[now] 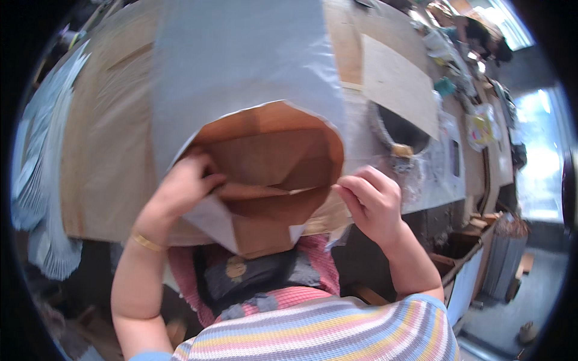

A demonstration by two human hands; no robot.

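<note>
A large paper sack (247,60) lies in front of me, pale grey outside and brown inside. Its mouth gapes toward me, and folded brown paper shows within. My left hand (183,189) is at the left side of the mouth, its fingers curled over the rim and its thumb inside; it is slightly blurred. At the right side of the mouth, my right hand (374,195) pinches the rim between thumb and fingers. The near flap of the sack hangs over the table's front edge, against my apron (256,277).
Pale bluish sheets or sacks (45,162) are stacked at the far left. On the right are a flat beige board (397,84), a dark rounded thing (397,126) and plastic bags (481,126). Another person (475,36) bends over at the far right. An open wooden box (454,246) stands lower right.
</note>
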